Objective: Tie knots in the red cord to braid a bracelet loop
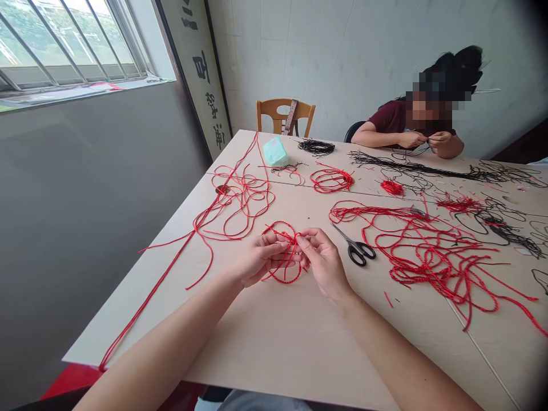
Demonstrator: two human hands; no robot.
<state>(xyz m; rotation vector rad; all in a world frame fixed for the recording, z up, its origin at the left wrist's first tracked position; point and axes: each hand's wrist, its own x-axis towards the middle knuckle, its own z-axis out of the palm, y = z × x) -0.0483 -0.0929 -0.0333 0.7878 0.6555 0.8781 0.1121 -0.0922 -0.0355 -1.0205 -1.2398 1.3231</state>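
Note:
Both my hands meet over the middle of the pale table (274, 342), pinching a small looped piece of twisted red cord (282, 277). My left hand (259, 260) has its fingers closed round the cord's left side. My right hand (323, 260) pinches the cord at its top with thumb and fingertips. Loops of the cord hang below and behind my fingers. Black-handled scissors (355, 246) lie just right of my right hand.
A tangle of thin red cord (237, 202) trails off the left table edge. A larger red cord heap (432, 257) fills the right. Black cords (428, 168), a green tissue pack (274, 152) and a wooden chair (285, 114) lie beyond. Another person (411, 128) works at the far side.

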